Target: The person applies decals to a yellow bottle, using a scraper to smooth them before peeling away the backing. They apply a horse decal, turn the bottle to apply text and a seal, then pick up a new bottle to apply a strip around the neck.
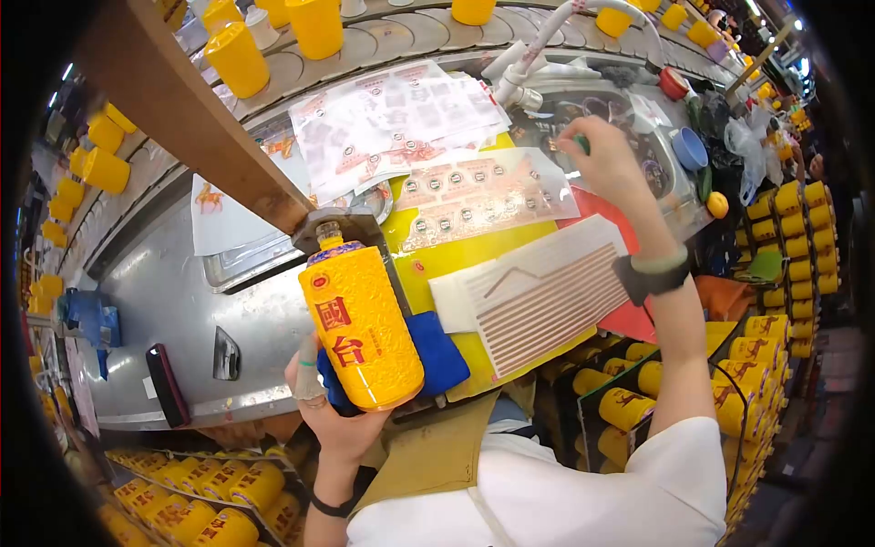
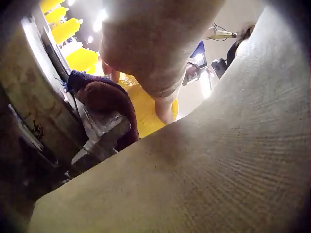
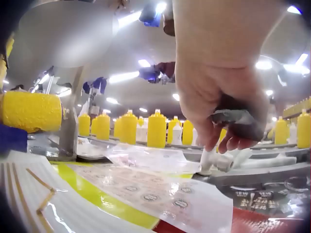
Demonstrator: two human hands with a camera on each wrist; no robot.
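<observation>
A yellow bottle (image 1: 365,328) with red characters lies tilted, its neck at a metal-ended wooden bar (image 1: 219,137). My left hand (image 1: 333,410) grips its lower end from below, beside a blue cloth (image 1: 442,354). The left wrist view shows fingers (image 2: 166,110) against the yellow surface (image 2: 146,109). My right hand (image 1: 609,164) is raised over a water-filled tray (image 1: 670,187) holding small dark pieces. Its fingers (image 3: 233,142) curl round a small dark green piece (image 3: 233,118), partly hidden by the hand.
Printed transfer sheets (image 1: 488,196) and a brown-striped white sheet (image 1: 556,296) lie on a yellow surface. A white pipe (image 1: 521,77) stands behind. Yellow bottles (image 1: 237,59) line the conveyor; others fill racks (image 1: 627,407) near the body. A blue bowl (image 1: 689,149) sits right.
</observation>
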